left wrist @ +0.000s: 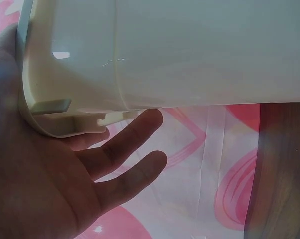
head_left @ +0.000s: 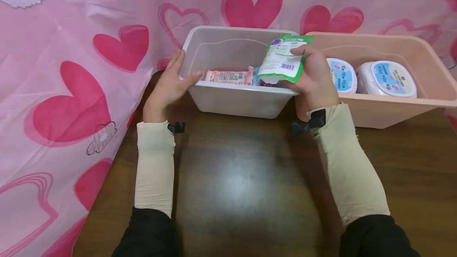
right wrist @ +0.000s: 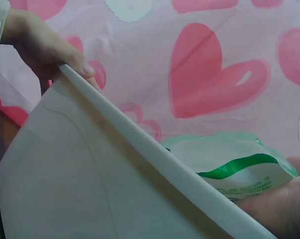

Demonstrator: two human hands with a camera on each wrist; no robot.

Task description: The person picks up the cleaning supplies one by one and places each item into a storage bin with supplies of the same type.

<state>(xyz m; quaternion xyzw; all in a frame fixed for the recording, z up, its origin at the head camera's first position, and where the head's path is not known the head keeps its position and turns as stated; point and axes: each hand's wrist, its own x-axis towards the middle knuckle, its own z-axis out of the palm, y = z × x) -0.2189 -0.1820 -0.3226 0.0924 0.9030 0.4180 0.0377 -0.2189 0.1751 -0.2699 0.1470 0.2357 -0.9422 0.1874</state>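
My right hand (head_left: pixel 317 76) holds a green-and-white plastic packet (head_left: pixel 283 60) by its right edge, thumb on its printed face. The packet is over the right end of a whitish plastic bin (head_left: pixel 242 100). In the right wrist view, the packet (right wrist: pixel 244 174) shows behind the bin's pale rim. My left hand (head_left: pixel 171 80) grips the bin's left end, thumb over the front rim and fingers along the outer side. The left wrist view shows the fingers of that hand (left wrist: pixel 65 184) under the rim corner. Inside the bin lies a pink packet (head_left: pixel 230 77), partly hidden by the front wall.
A peach-coloured bin (head_left: pixel 385 110) stands right beside the whitish one, with two white tubs (head_left: pixel 394 78) with blue labels in it. Both bins stand on a dark wooden table (head_left: pixel 242 162). A pink heart-print sheet (head_left: pixel 78 19) hangs behind and at the left.
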